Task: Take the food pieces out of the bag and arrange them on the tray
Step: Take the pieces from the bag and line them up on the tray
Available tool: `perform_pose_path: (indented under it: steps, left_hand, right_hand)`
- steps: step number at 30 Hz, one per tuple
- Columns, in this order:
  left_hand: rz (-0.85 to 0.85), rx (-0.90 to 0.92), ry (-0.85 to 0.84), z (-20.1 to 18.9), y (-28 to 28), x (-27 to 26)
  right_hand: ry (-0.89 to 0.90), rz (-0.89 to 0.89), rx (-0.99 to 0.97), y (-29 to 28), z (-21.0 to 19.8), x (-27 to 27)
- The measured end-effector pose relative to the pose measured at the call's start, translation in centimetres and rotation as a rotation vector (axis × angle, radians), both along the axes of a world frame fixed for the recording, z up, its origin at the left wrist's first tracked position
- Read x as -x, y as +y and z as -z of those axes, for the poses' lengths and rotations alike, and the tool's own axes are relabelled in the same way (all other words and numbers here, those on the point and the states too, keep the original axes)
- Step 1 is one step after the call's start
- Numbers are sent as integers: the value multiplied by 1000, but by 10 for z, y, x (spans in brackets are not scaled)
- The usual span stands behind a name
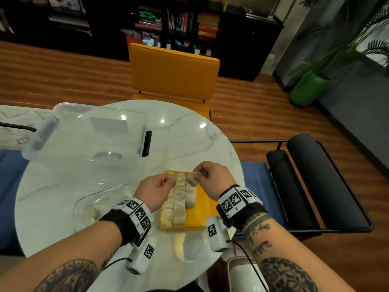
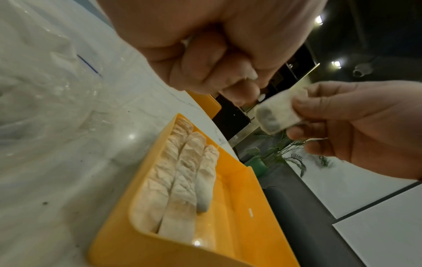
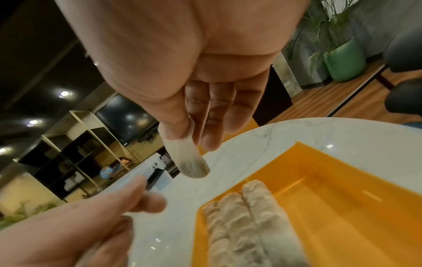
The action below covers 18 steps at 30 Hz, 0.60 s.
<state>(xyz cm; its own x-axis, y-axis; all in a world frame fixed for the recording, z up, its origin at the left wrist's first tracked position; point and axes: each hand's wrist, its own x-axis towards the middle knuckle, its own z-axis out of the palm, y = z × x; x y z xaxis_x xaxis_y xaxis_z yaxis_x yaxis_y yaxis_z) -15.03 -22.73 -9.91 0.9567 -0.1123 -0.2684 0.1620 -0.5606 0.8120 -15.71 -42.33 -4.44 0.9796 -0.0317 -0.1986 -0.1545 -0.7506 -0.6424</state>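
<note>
A yellow tray (image 1: 200, 211) (image 2: 239, 207) (image 3: 342, 198) lies on the white marble table in front of me. Three rows of pale food pieces (image 1: 179, 201) (image 2: 180, 180) (image 3: 242, 225) fill its left part. My right hand (image 1: 197, 175) (image 2: 299, 115) (image 3: 189, 137) pinches one pale food piece (image 1: 191, 179) (image 2: 276, 113) (image 3: 187, 160) above the tray's far end. Just left of it hovers my left hand (image 1: 168, 181) (image 2: 242, 84) (image 3: 146, 195), fingers curled, with nothing seen in it. The clear bag (image 1: 99, 205) (image 2: 41, 90) lies left of the tray with some pieces inside.
A clear plastic storage box (image 1: 84, 133) stands at the table's far left. A yellow chair (image 1: 172, 72) is behind the table (image 1: 189, 133), a black one (image 1: 315, 182) to the right. The tray lies close to the table's right edge.
</note>
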Motion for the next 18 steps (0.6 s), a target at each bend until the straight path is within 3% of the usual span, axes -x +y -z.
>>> perform_pose_path:
  steps: [3, 7, 12, 18]
  left_hand:
    - [24, -199, 24, 12, 5, -4]
    - [54, -331, 103, 27, 8, -3]
    - [56, -385, 182, 42, 10, -1]
    - [61, -394, 191, 44, 10, -1]
  right_hand:
    - [118, -51, 126, -12, 12, 0]
    - [297, -129, 233, -13, 37, 2]
    - [475, -209, 308, -5, 67, 1]
    - [482, -205, 334, -1, 88, -14]
